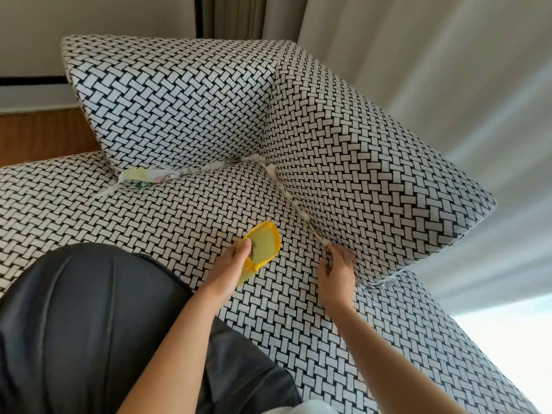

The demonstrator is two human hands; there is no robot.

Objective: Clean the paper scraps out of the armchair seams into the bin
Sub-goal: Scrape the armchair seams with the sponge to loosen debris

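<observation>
Far left, your knee (89, 309) in dark trousers is up on the armchair seat (149, 222), black-and-white weave

Back seam, left end: a bigger crumpled paper piece (143, 177), pale yellow with print, is wedged under the back cushion (179, 100) where it meets the seat. A thin line of white bits runs right from it along that seam to the corner

Your left grip (230, 264) is holding the bin (264, 243), a small yellow tub: thumb hooked over the near rim, fingers behind it. The bin is tilted, mouth up and towards the camera, low over the middle of the seat. Can't tell whether its base touches the fabric

Just right of the bin, paper scraps (294, 201) sit in the side seam, a white trail from the back corner down between the seat and the side cushion (358, 174)

Your right grip (336, 268) is at the near end of that trail, fingers curled down into the seam against the side cushion. It's blurred, so I can't tell if it has a scrap pinched or is closed on nothing

Far right: pale curtain (448, 85)
</observation>
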